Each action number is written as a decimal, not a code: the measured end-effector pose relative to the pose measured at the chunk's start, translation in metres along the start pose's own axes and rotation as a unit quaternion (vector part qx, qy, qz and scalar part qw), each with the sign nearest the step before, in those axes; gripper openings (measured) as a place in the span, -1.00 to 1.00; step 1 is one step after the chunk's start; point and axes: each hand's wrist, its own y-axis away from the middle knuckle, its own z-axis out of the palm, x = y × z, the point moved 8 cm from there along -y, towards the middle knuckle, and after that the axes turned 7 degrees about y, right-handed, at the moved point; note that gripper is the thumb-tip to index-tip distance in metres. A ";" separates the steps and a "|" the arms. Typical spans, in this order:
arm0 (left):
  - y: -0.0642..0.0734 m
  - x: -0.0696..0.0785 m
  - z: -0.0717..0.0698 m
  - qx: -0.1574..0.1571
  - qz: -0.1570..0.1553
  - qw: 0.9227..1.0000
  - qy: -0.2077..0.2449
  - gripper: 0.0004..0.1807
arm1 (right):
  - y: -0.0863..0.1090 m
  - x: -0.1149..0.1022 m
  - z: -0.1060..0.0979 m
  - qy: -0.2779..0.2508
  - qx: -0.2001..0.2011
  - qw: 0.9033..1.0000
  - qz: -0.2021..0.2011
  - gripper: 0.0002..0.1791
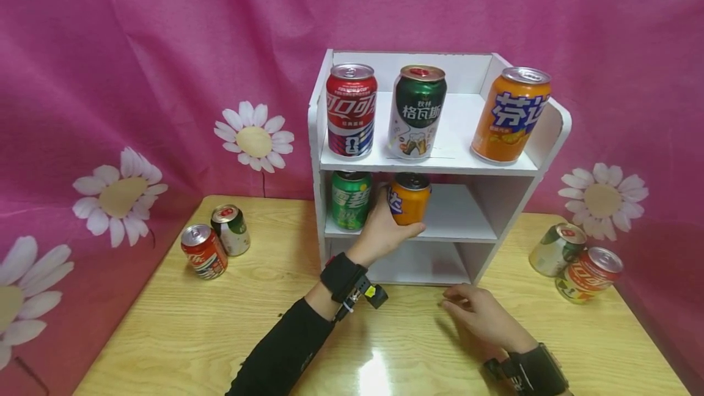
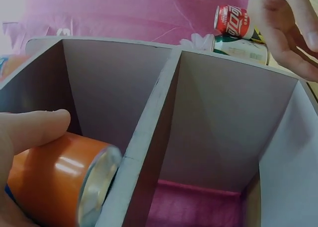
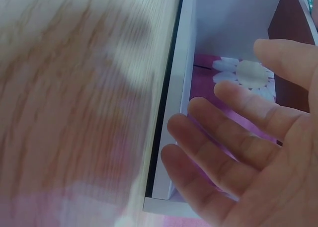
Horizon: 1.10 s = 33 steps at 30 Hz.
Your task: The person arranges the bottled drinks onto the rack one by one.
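Note:
In the head view, my left hand [image 1: 381, 231] grips an orange soda can [image 1: 408, 200] at the middle level of a white shelf unit [image 1: 462, 234]. The left wrist view shows the thumb [image 2: 42, 130] along the can's side and its silver bottom end right at the shelf board's edge. A green soda can [image 1: 351, 200] stands just left of that hand on the same shelf. Low in front of the unit's right side is my right hand [image 1: 486, 316], empty, its fingers [image 3: 218, 157] loosely spread in the right wrist view.
On the top shelf stand a red cola can [image 1: 352, 112], a green-and-white can [image 1: 418, 113] and a larger-looking orange can [image 1: 510, 116]. Two cans, one red [image 1: 204, 252], sit on the wooden table [image 1: 264, 298] at left. Two more, one red [image 1: 588, 275], are at right. A pink curtain hangs behind.

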 end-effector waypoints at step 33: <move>-0.001 -0.003 0.003 0.067 0.023 0.996 -0.046 -0.14 | 0.003 -0.001 -0.003 -0.003 0.004 1.000 -0.009 -0.80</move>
